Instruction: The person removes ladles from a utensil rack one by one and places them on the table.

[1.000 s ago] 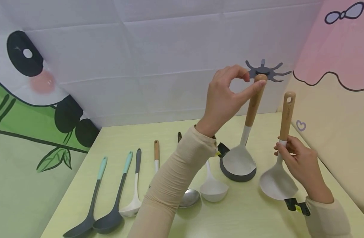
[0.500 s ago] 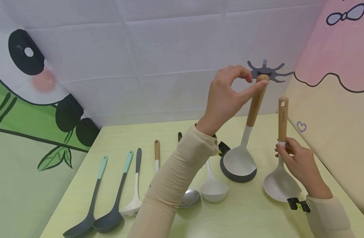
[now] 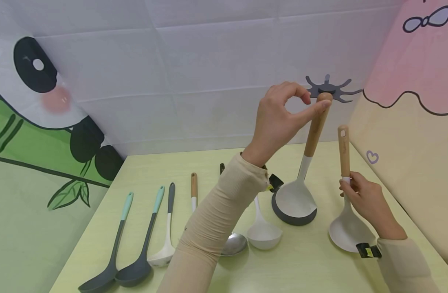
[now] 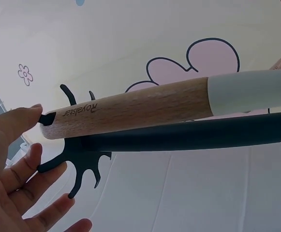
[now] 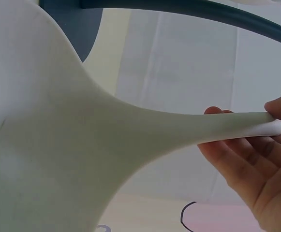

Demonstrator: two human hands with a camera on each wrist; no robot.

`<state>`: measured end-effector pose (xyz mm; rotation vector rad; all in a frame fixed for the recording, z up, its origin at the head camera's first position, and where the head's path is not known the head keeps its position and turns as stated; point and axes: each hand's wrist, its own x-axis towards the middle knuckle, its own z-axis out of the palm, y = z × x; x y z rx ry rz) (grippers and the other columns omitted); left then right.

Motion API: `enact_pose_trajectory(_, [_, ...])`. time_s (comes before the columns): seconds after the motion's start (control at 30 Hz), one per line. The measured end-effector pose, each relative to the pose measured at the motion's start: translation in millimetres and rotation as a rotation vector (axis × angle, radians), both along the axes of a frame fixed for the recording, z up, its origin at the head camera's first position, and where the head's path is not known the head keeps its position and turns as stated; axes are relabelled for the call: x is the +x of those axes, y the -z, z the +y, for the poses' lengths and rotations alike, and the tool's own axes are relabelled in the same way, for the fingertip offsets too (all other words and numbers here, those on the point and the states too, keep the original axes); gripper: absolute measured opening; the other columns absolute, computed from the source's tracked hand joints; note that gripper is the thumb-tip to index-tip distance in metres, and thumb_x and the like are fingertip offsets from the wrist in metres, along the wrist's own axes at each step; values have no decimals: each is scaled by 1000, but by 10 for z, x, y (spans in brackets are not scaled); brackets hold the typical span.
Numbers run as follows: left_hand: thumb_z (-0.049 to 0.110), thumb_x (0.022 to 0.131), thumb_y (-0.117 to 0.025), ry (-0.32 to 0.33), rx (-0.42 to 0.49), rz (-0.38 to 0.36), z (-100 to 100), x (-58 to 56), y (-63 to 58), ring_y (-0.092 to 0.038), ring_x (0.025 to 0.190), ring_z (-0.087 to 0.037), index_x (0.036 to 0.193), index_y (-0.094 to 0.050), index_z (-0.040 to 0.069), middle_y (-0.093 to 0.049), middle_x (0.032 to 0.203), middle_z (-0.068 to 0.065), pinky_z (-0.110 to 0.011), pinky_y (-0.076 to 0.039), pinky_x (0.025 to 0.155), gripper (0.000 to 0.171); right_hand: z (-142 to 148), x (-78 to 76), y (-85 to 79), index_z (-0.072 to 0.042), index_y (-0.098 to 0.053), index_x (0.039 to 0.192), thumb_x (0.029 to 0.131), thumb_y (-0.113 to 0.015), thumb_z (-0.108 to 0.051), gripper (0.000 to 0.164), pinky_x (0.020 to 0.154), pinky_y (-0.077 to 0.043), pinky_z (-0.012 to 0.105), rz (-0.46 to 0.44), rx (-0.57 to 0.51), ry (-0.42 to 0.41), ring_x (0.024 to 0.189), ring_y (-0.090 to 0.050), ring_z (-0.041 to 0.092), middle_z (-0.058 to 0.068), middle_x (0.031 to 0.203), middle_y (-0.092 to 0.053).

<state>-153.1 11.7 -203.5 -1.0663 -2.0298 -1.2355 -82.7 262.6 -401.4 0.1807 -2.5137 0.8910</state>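
My left hand [image 3: 275, 120] is at the top of a dark grey utensil rack [image 3: 327, 88], its thumb and fingers at the hooks. On a front hook hangs a white utensil with a rounded head and wooden handle [image 3: 317, 128]; the hook's tip [image 4: 47, 118] pokes through the handle's hole, right by my thumb [image 4: 22, 120]. To the right, my right hand [image 3: 368, 199] grips a wok spatula [image 3: 348, 231] by its white neck, just below the wooden handle. The spatula stands upright, head down, and its broad head [image 5: 48, 116] fills the right wrist view's left side.
On the pale table [image 3: 282, 268] lie two dark ladles with mint handles [image 3: 134, 274], a white ladle with a grey handle [image 3: 164, 254], a metal ladle [image 3: 234, 244] and a white ladle [image 3: 264, 236]. My left sleeve [image 3: 216, 219] partly covers them. The rack's round base [image 3: 295, 221] stands behind.
The spatula's handle top has moved left and down and its head slightly right, so it leans toward the rack. My right hand has shifted slightly; my left hand stays at the rack.
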Motion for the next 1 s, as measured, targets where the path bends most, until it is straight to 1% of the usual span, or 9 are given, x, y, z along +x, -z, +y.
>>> enact_pose_trajectory(0.1, [27,86,-81,-1,1,3,0,-2,0,-58,105,-11,85,-67,6,-68,90,-1,-11,-34,99,25,15,-17,14,6,-58,114,98,-58,-5,20,57,-43,17,-16,14,-9,68,-57,-9,10,79,-72])
enact_pose_trajectory(0.27, [27,85,-82,-1,0,14,-3,-5,2,-59,104,-12,85,-67,6,-68,90,-1,-11,-35,98,25,29,-38,25,6,-58,115,100,-57,-7,21,57,-45,22,-54,29,-15,65,-62,-2,10,81,-71])
enact_pose_trajectory(0.43, [26,85,-82,-1,1,19,-1,-12,8,-59,103,-12,84,-67,6,-68,89,-1,-11,-35,96,25,48,-68,40,7,-57,115,101,-55,-8,21,57,-47,23,-84,31,-29,64,-65,4,11,82,-72])
enact_pose_trajectory(0.57, [26,84,-82,0,0,24,3,-18,8,-60,103,-12,84,-67,6,-68,88,-1,-10,-35,96,26,65,-94,46,7,-57,114,101,-55,-8,20,56,-48,22,-94,33,-35,64,-65,4,9,82,-71])
enact_pose_trajectory(0.73, [26,84,-83,-2,-7,27,2,-17,8,-60,102,-12,85,-67,5,-68,89,-1,-10,-35,96,26,82,-135,49,7,-56,115,102,-52,-9,21,56,-50,23,-134,22,-54,64,-66,5,9,82,-70])
enact_pose_trajectory(0.9, [27,85,-82,-4,-19,18,-4,-8,-2,-60,103,-11,85,-67,6,-68,90,-1,-11,-34,98,26,86,-176,50,8,-55,114,103,-51,-9,20,56,-51,24,-161,21,-67,65,-66,9,8,82,-69])
enact_pose_trajectory(1.0, [28,85,-81,-6,-23,10,-7,-3,-11,-60,103,-11,86,-67,6,-68,90,-1,-12,-36,97,26,86,-201,41,8,-55,113,103,-50,-8,19,56,-52,24,-183,22,-75,65,-67,13,8,81,-68])
